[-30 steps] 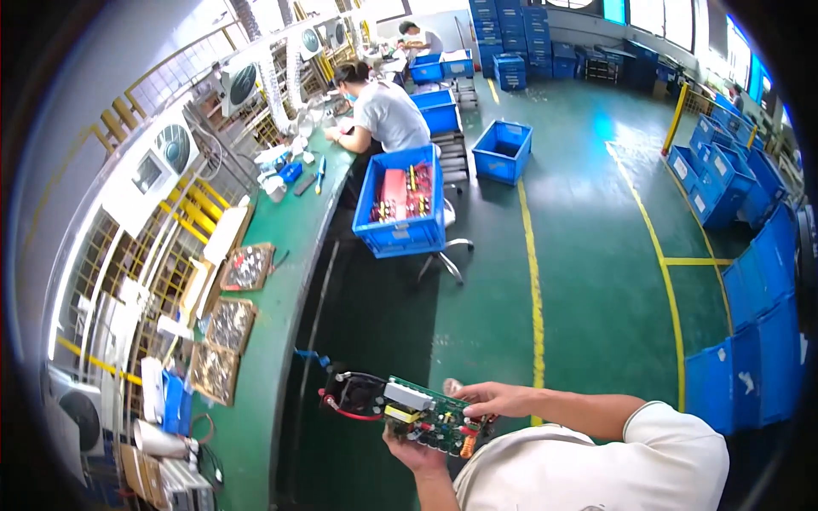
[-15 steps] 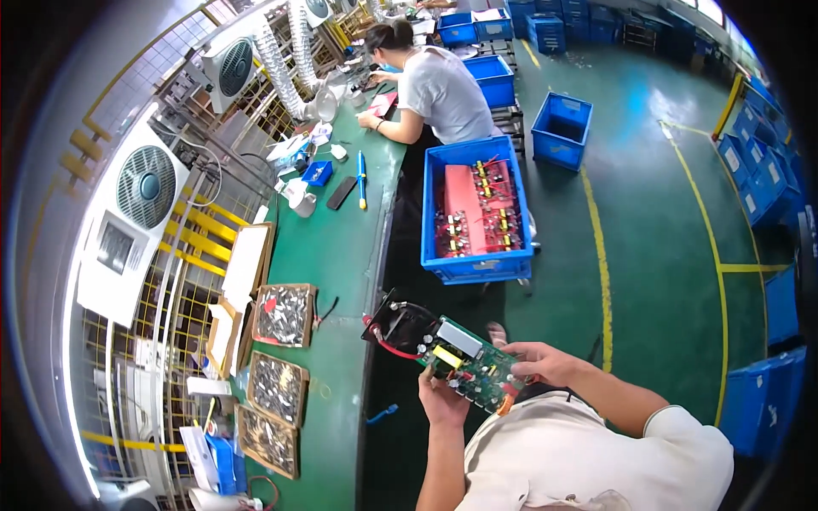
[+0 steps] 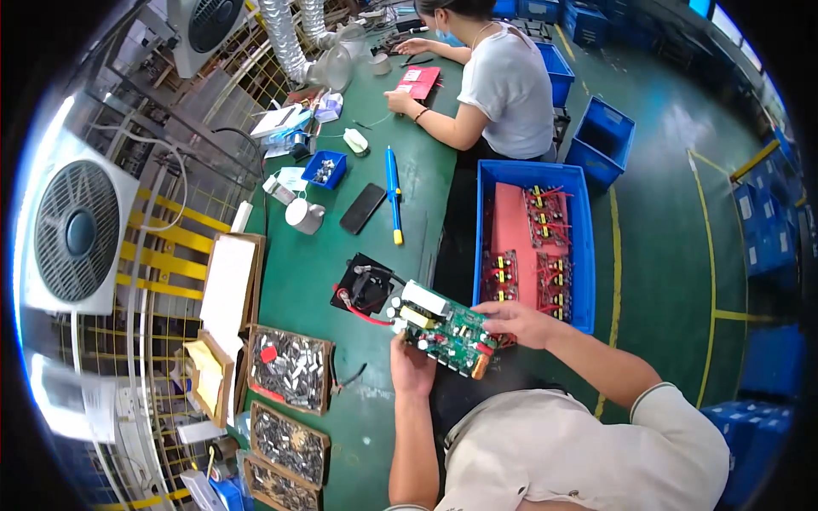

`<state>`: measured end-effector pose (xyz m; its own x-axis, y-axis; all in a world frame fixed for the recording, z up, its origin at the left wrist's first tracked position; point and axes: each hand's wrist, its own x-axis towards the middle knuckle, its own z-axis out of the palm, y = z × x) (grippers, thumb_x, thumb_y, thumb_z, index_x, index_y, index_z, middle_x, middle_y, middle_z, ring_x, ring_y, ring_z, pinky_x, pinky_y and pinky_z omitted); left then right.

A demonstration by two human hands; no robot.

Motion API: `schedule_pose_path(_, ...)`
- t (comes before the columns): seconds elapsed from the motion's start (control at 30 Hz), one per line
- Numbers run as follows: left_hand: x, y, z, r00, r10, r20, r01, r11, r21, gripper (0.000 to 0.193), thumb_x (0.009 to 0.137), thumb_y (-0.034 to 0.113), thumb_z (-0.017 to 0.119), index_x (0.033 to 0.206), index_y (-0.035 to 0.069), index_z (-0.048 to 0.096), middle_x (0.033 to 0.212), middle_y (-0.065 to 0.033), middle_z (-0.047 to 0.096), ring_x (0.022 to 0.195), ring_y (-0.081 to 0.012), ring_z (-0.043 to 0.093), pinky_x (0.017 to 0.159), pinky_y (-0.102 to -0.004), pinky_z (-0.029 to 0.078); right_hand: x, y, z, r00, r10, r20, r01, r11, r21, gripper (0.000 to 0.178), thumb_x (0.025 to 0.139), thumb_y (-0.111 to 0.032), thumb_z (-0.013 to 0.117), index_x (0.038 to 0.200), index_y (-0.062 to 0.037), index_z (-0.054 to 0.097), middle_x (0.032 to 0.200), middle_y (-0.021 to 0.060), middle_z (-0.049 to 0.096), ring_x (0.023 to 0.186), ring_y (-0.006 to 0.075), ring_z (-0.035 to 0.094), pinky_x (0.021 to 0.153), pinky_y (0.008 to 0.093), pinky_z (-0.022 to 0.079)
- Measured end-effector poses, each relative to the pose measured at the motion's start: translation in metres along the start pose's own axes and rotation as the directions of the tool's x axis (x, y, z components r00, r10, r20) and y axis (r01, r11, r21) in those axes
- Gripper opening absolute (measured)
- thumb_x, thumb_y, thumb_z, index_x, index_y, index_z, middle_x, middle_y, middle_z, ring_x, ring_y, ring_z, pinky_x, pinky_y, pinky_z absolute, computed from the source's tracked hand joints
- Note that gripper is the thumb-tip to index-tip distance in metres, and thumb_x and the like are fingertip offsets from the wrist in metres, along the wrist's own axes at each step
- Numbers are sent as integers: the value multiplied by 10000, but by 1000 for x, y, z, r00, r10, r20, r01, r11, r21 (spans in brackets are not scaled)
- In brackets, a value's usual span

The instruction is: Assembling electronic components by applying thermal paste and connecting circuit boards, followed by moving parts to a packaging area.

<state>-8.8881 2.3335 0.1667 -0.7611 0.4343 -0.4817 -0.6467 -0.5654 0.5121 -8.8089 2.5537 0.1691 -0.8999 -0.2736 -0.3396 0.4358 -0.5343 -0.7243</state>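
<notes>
Head view: green circuit board (image 3: pixel 458 337) just below frame centre; left hand (image 3: pixel 412 368) curled round its lower-left edge, right hand (image 3: pixel 521 325) closed on its right end. Wired black fan (image 3: pixel 368 289) sits left of centre.

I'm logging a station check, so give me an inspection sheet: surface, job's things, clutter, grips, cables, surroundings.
Surface: green workbench top, lightly marked.
Job's things: green rectangular circuit board; square black fan beyond its left end.
Clutter: flat black rectangular slab, blue-and-yellow pen-shaped tool, brown cardboard trays of small metallic parts.
Grips: left grip holds the board's left end, right grip its right.
Cables: red wire between fan and board; short black cable beside the trays.
Surroundings: light-shirted co-worker at the bench; blue plastic crate of red-wired circuit boards.
</notes>
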Motion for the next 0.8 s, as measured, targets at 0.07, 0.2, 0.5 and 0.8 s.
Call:
schedule_pose_path(0.07, 52, 20, 8, 999, -52, 10, 51, 999, 14, 377, 944, 295, 419, 1191, 34, 530, 1196, -95, 588, 1105, -239, 547, 965, -411, 414, 40, -28, -11, 996, -66, -52, 58, 989, -137, 437, 926, -138, 569, 1327, 0, 460, 1157, 84, 605, 1038, 146, 571, 897, 291, 460)
schedule_pose_path(0.2, 154, 37, 13, 991, -129, -42, 129, 992, 12, 360, 940, 269, 457, 1185, 17, 531, 1114, -108, 597, 1007, -236, 559, 886, -401, 438, 99, -68, -46, 990, -28, -140, 5, 987, -160, 462, 926, -129, 556, 1338, 36, 430, 1209, 91, 587, 1101, 147, 552, 979, 306, 414)
schedule_pose_path(0.5, 328, 148, 32, 959, 249, 136, -282, 772, 570, 911, 744, 116, 765, 1469, 71, 215, 1422, -159, 325, 1317, -290, 365, 1029, -390, 372, 198, -151, -148, 981, -30, -193, 19, 998, -55, 528, 899, -150, 601, 1337, 75, 411, 1276, 137, 557, 1160, 202, 543, 1020, 347, 395)
schedule_pose_path(0.8, 428, 177, 56, 973, 206, 99, -210, 633, 745, 301, 794, 160, 752, 1040, 12, 662, 909, -3, 645, 818, -77, 534, 754, -222, 421, 288, -172, -222, 985, 77, -156, -96, 988, -119, 514, 897, -156, 606, 1338, 40, 429, 1239, 113, 580, 1132, 165, 545, 991, 314, 403)
